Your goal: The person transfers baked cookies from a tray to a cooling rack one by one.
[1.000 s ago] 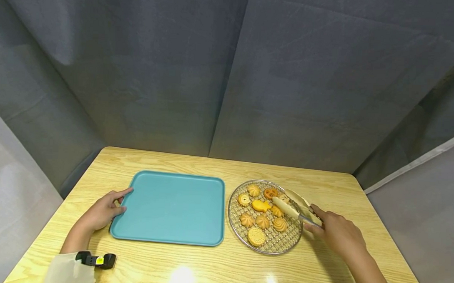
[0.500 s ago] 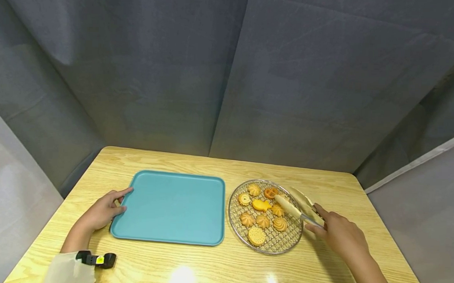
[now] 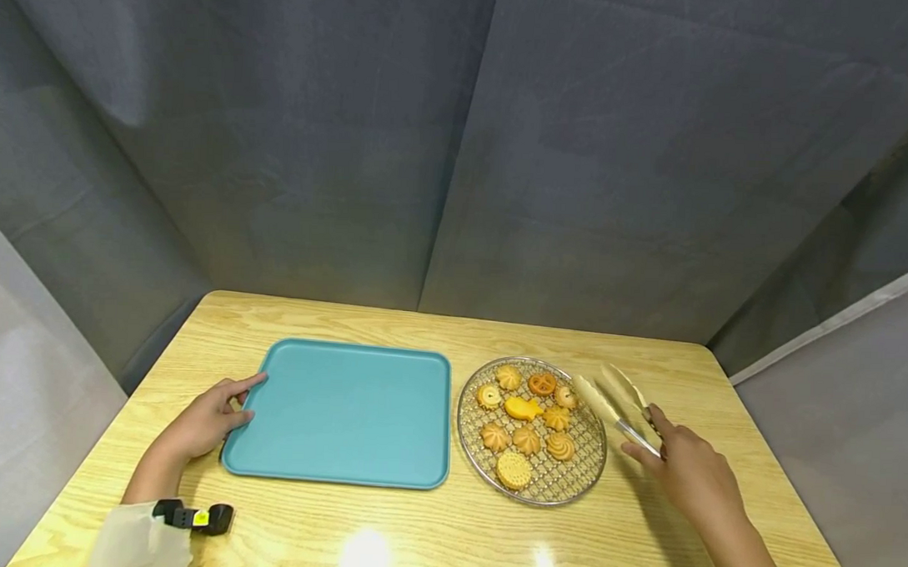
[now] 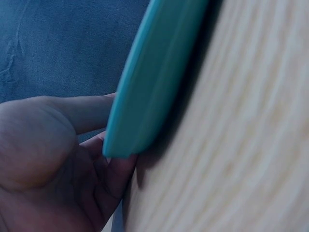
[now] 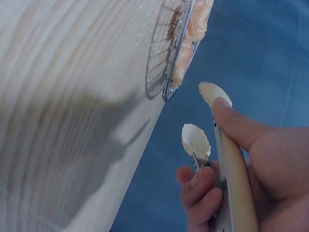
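My left hand (image 3: 206,419) pinches the left rim of a teal rectangular tray (image 3: 344,413). In the left wrist view, the thumb lies over the tray edge (image 4: 145,92) and curled fingers reach under it. My right hand (image 3: 691,471) grips a pair of tongs (image 5: 231,179) with cream tips, held above the right edge of a round wire rack (image 3: 559,486). The tong arms stand apart with nothing between them. Several cookies lie on the rack, among them a pretzel-shaped cookie (image 3: 542,383), a yellow fish-shaped cookie (image 3: 522,408) and a round one (image 3: 513,470).
Tray and rack stand side by side on a light wooden table (image 3: 445,533), a narrow gap between them. Grey curtains (image 3: 354,146) enclose the table's back and sides. A black wrist strap (image 3: 190,518) sits on the left sleeve.
My right hand has drawn the tongs back to the right, off the cookies, uncovering a small cookie near the rack's right side. The left hand keeps its place on the tray.
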Demonstrator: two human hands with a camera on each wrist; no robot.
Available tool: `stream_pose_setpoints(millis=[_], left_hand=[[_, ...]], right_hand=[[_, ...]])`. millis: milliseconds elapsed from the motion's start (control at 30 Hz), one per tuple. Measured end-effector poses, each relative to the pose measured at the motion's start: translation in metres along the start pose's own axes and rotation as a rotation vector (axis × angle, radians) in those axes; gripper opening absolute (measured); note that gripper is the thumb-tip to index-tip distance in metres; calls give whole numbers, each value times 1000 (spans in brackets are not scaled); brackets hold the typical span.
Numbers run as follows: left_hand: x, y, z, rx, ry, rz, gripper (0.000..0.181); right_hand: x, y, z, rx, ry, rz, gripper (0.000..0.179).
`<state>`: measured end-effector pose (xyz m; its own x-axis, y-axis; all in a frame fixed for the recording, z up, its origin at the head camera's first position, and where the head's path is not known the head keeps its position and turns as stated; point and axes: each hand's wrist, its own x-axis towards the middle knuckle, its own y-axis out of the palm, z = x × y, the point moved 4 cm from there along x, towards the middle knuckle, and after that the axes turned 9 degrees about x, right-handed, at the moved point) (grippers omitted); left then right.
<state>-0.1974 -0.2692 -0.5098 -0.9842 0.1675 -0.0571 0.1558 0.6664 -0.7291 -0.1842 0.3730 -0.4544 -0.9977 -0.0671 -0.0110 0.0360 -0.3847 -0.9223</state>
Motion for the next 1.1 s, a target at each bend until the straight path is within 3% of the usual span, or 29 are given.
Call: stream_pose_setpoints(millis=[733, 1100], left_hand=[[3, 0, 2, 15, -17, 2, 60], [2, 1, 3, 24, -27, 0, 60]], right_hand=[[-6, 7, -19, 64, 32, -21, 82], [-11, 13, -28, 114, 73, 72, 87]])
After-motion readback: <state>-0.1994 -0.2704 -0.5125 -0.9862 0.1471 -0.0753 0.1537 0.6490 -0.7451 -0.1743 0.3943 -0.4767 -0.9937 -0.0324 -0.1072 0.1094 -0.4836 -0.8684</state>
